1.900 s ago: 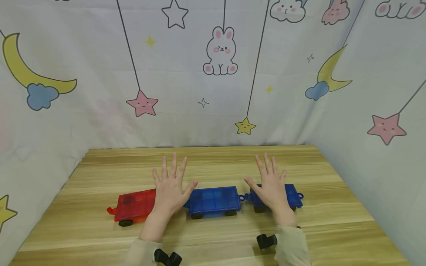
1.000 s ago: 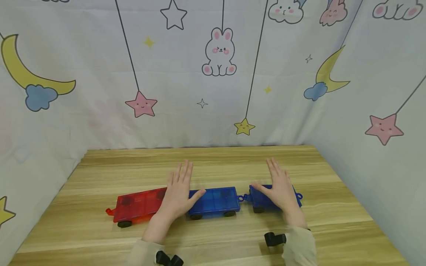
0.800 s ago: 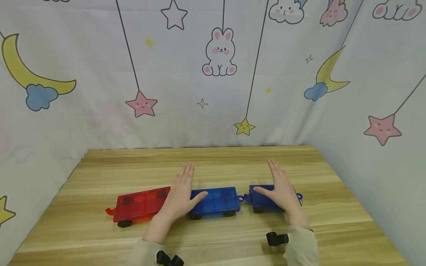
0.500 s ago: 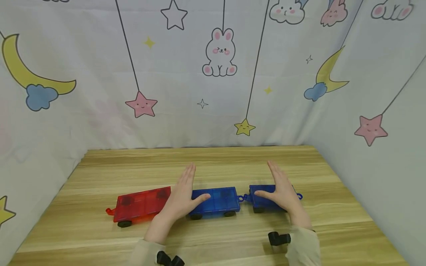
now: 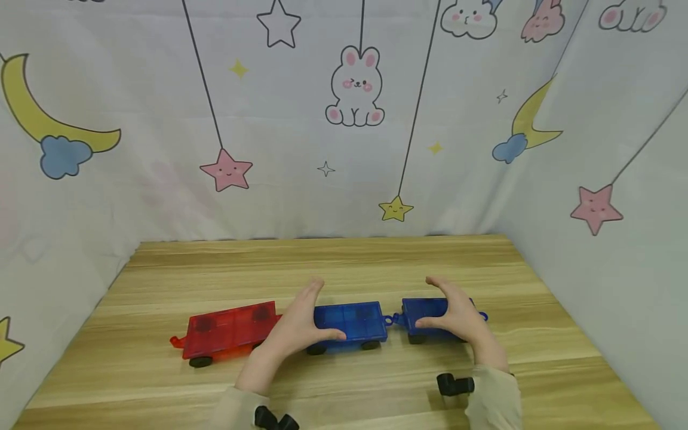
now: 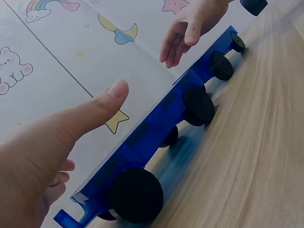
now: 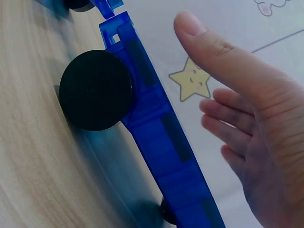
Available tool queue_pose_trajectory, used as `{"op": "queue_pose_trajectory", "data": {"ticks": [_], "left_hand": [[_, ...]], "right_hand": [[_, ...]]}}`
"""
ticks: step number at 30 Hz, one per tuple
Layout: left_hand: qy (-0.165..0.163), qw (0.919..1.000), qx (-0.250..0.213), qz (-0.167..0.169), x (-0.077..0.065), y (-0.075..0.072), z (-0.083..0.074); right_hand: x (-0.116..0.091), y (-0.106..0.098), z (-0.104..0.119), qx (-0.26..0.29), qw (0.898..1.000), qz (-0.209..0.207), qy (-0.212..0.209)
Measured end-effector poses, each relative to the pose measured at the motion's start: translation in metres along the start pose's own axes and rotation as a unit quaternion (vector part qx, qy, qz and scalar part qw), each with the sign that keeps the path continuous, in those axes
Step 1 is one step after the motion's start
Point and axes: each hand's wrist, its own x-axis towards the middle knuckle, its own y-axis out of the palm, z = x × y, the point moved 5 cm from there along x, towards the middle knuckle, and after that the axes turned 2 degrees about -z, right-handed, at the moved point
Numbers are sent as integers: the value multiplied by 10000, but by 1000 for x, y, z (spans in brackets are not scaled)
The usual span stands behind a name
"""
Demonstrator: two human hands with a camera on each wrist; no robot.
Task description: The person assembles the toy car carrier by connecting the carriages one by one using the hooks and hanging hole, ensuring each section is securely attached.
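Observation:
My left hand [image 5: 298,322] hovers over the left end of a see-through blue toy wagon [image 5: 357,319], thumb apart from the fingers and nothing between them. Further right, my right hand [image 5: 457,313] arches in the same way above a second blue wagon [image 5: 419,307]. A blue ring and hook coupling [image 5: 392,320] joins the two blue wagons. In the left wrist view, my thumb [image 6: 95,111] stands off the blue side, and a blue hook [image 6: 66,218] sticks out at the near end. The right wrist view shows a gap between my right thumb [image 7: 218,52] and the wagon.
A red see-through wagon [image 5: 231,325] with a hook on its left end stands left of the blue ones, slightly angled. Everything is on a wood-grain table [image 5: 349,388]. A white printed curtain [image 5: 301,119] encloses the back and sides.
Both hands have turned from flat and spread to thumb-and-finger arches, the left shifting right over the middle wagon and the right moving slightly right. Fingertips have lowered and bent inward; the wagons stay put.

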Motion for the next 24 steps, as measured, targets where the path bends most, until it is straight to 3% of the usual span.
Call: {"op": "queue_pose_trajectory", "data": {"ticks": [13,24], "left_hand": [[415,9989,85,192,-7,3,-4],[860,9951,241,433,-15,13,-4]], "right_hand": [[-13,10,7,284,9976,624,-70],[-23,19,8,214,9965,798,-107]]}}
